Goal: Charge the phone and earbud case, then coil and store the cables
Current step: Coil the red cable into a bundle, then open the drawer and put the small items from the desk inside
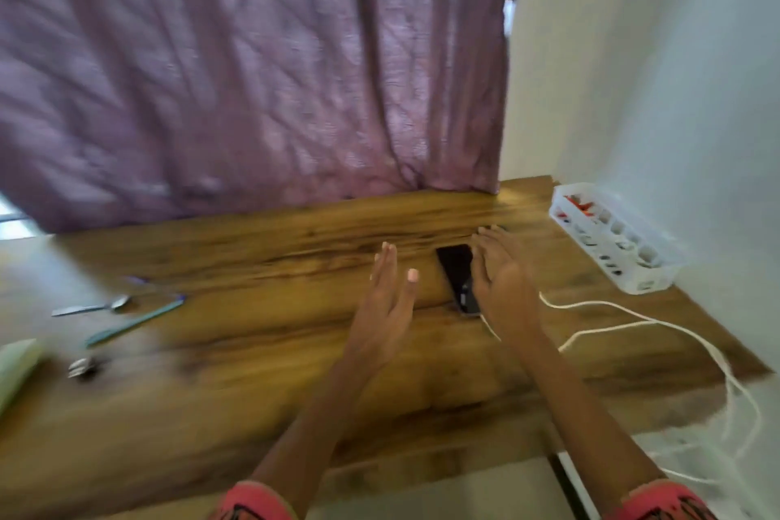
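Both hands out over the wooden table (pixel 253 372), palms facing each other, holding nothing. Left hand (pixel 386 296) is flat and wide, fingers straight and together, thumb spread out toward 3 o'clock, and it is apart from everything. Right hand (pixel 500 279) is also spread loose with fingers nearly straight. It sits at the phone's 3 o'clock side, with its palm edge overlapping that long edge. I can't tell whether there's real contact or it just hovers, but no fingers curl round anything. The phone (pixel 458 274) lies flat and screen-up on the table between the two hands, dark, its long axis tilted toward 11 o'clock. It is just beside the right hand and clear of the left. A small dark thing (pixel 491 228) shows past the right fingertips at 12 o'clock, too blurred to name. The white cable (pixel 612 308) comes out from under the right wrist near the phone's near end. Whether it is plugged in is hidden. It loops toward 3 o'clock and drops over the table's right edge. A white basket (pixel 650 287) sits against the wall (pixel 675 97) at 2 o'clock of the phone, well apart from the hands. Off at 9 o'clock are a spoon (pixel 97 306) and a teal stick (pixel 135 321), both blurred. A purple curtain (pixel 253 76) hangs behind the table at 12 o'clock. Red sleeves (pixel 253 502) show at the bottom.
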Demonstrator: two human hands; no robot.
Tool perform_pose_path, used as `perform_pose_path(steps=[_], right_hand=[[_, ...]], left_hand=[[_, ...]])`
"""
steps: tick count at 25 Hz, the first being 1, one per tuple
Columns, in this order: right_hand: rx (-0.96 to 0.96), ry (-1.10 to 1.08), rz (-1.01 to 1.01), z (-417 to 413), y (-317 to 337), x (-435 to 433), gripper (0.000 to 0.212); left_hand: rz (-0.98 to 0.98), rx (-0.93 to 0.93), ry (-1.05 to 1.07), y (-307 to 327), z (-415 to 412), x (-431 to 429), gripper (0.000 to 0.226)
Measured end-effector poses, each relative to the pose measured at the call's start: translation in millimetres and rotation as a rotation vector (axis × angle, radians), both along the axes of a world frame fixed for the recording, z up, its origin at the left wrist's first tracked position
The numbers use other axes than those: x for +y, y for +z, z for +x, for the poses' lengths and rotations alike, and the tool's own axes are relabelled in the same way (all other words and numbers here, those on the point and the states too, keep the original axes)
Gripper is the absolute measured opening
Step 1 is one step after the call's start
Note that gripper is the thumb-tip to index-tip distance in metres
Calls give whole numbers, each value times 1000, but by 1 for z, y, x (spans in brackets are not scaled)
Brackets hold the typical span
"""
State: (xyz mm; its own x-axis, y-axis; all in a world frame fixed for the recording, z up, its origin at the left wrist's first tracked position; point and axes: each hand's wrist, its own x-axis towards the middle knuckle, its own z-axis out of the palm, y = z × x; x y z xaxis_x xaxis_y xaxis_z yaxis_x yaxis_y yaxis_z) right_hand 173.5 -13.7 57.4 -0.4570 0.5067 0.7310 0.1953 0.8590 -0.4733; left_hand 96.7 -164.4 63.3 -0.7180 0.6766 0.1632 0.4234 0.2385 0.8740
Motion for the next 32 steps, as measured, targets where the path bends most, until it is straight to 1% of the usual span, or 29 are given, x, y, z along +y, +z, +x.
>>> perform_pose_path(steps=[3,8,12,15,20,22,24,27,32], right_hand=[[53,137,48,-47,-4,-82,28],[29,385,41,-124,-7,-206,32],[-68,538,54,-176,-15,-281,34],[-174,621,27,-215,-30,-329,29],[-245,664,-19,-264,-56,-383,27],[-267,664,-16,-278,-61,-398,26],[-268,646,-6,-287,-66,-411,27],[-300,617,22,-277,-71,-425,28],[-281,470,-6,-229,-88,-464,26]], left_hand=[[26,137,172,-2,-27,-88,65],[-18,177,434,-5,-72,-212,72],[-62,150,571,-13,-101,-284,69],[-155,135,619,-23,-125,-331,73],[-330,136,598,-49,-165,-384,77],[-383,165,576,-57,-181,-398,82],[-436,199,535,-63,-191,-410,82],[-483,244,469,-69,-189,-423,79],[-498,348,319,-87,-159,-470,89]])
